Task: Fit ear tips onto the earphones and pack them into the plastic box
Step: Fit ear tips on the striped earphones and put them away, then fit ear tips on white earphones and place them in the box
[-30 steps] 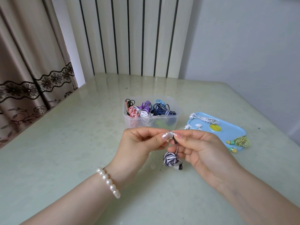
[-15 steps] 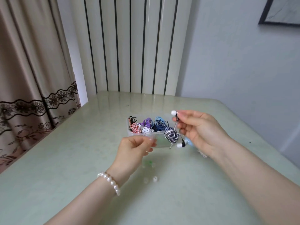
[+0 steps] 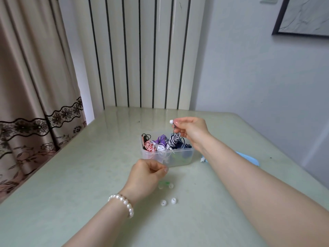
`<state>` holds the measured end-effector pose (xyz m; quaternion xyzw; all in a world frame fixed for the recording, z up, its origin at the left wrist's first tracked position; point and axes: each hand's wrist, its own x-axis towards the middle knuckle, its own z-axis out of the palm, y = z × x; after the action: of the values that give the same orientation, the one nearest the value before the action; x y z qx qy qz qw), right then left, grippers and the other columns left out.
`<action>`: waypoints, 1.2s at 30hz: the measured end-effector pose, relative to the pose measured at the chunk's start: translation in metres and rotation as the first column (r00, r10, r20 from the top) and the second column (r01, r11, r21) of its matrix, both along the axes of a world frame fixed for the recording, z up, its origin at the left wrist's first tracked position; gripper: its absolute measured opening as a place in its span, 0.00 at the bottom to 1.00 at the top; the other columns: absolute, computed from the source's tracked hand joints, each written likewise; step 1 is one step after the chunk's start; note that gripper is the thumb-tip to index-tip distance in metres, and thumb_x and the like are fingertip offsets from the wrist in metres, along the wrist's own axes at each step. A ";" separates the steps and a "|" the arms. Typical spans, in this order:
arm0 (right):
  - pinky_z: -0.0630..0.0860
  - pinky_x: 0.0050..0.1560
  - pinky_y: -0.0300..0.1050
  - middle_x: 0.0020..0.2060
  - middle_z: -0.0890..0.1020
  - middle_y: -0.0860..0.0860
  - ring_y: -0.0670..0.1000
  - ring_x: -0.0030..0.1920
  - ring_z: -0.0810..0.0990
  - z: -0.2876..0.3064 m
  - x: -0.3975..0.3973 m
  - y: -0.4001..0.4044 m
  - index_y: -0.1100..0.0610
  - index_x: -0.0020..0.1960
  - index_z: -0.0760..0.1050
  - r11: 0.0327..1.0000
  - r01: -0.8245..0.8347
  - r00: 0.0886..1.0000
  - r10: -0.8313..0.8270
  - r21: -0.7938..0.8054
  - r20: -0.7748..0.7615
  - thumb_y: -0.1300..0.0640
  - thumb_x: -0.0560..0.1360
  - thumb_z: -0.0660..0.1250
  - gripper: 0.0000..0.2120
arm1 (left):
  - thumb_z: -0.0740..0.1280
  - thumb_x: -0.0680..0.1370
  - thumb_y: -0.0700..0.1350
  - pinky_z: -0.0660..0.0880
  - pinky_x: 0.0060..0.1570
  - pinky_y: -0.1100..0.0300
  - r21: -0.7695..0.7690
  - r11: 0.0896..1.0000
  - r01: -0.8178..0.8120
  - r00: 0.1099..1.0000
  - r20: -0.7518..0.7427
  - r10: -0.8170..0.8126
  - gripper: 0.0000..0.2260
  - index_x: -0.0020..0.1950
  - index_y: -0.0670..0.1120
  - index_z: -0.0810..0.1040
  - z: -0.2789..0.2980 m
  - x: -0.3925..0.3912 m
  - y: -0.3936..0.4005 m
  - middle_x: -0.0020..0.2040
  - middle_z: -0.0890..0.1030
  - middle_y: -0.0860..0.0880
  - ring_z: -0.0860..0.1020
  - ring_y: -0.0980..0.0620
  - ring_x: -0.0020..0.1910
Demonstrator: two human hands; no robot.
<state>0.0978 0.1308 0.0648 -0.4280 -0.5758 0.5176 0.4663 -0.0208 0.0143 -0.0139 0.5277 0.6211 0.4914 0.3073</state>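
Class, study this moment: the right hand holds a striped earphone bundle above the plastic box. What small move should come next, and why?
Probably lower the right hand and let go, dropping the striped earphones into the plastic box. A white ear tip is already on the earbud, and the bundle hangs right above the box's open top.

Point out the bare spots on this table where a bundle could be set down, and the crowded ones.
Free: the wide stretch of table between the curtain-side edge and the plastic box, and the strip behind the box up to the radiator. Crowded: the loose ear tips just beyond the left hand; the right hand dangles an earphone bundle over the box.
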 end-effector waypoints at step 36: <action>0.64 0.34 0.44 0.32 0.76 0.56 0.52 0.35 0.71 -0.058 0.128 0.010 0.63 0.37 0.81 0.979 0.032 0.419 -0.195 0.200 0.887 0.44 0.67 0.72 0.19 | 0.72 0.70 0.41 0.71 0.36 0.66 -0.068 0.996 0.053 0.971 -0.228 -0.067 0.07 0.35 0.53 0.82 -0.006 0.007 -0.008 0.30 0.80 0.55 0.73 0.61 0.28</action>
<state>0.2257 0.1410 0.0067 -0.6391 -0.7428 0.1299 0.1511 -0.0139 0.0064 -0.0204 0.5898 0.6510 0.3981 0.2642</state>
